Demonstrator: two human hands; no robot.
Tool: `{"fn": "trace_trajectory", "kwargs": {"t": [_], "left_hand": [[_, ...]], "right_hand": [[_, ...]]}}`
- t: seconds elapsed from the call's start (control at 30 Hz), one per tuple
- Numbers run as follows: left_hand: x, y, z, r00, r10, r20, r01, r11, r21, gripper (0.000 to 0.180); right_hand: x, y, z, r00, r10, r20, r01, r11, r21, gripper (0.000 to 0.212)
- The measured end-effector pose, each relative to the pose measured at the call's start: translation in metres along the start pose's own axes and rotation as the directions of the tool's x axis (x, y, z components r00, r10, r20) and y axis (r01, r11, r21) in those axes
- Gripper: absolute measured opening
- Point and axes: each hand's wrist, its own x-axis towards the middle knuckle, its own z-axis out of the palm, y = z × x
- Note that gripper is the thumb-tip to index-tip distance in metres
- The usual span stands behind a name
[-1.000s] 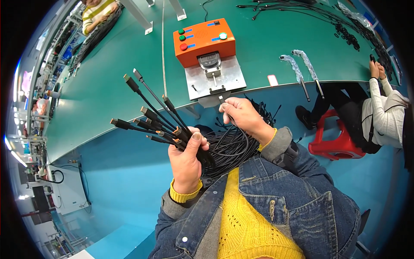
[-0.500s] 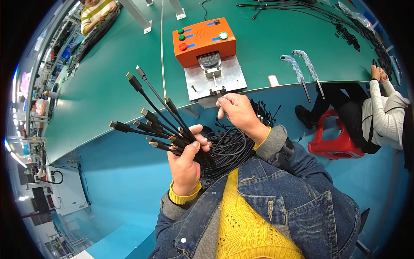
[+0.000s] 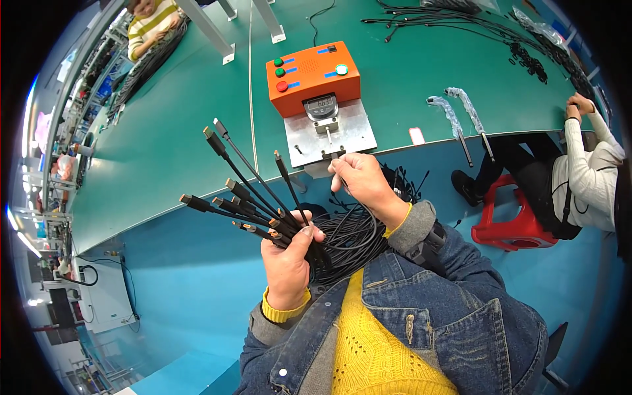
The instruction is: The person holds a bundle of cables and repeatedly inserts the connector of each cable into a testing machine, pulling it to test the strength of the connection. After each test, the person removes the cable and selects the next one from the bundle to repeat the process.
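Note:
My left hand (image 3: 288, 266) is closed around a fanned bundle of black cables (image 3: 241, 189), whose plug ends point up and to the left. One plug has a pale tip, and one cable stands apart on the right side of the bundle. My right hand (image 3: 367, 186) pinches a black cable plug (image 3: 335, 156) at the front edge of a metal plate (image 3: 362, 131). Whether the plug is fully seated there is hidden by my fingers. A small digital gauge (image 3: 320, 105) is mounted on that plate, before an orange box (image 3: 289, 100) with green, red and white buttons.
Coiled black cables (image 3: 352, 230) lie against my lap. Two plastic-wrapped rods (image 3: 471, 112) and a small red-edged card (image 3: 417, 136) lie on the green table (image 3: 197, 99). A co-worker (image 3: 579, 158) sits at right by a red stool (image 3: 494, 224); another person (image 3: 150, 29) works at far left.
The view has shifted slightly, so the box appears lower. One cable in my left hand has swung right, away from the others. The gauge display has changed. My right hand stays at the plate.

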Motion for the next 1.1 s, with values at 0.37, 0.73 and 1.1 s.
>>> {"fn": "trace_trajectory", "kwargs": {"t": [0.37, 0.73, 1.1], "left_hand": [[0.000, -0.004, 0.003, 1.000, -0.026, -0.014, 0.026, 1.000, -0.014, 0.014], [0.003, -0.007, 0.012, 0.993, -0.116, 0.023, 0.115, 0.993, 0.040, 0.012], [0.008, -0.009, 0.009, 0.996, -0.028, -0.080, 0.031, 0.999, 0.044, 0.011]], "right_hand": [[-0.009, -0.001, -0.011, 1.000, -0.011, 0.023, 0.013, 0.994, -0.108, 0.019], [-0.030, -0.043, -0.016, 0.860, -0.505, 0.069, 0.495, 0.796, -0.348, 0.023], [-0.015, -0.016, -0.005, 0.989, 0.110, 0.098, -0.130, 0.965, 0.230, 0.018]]}}
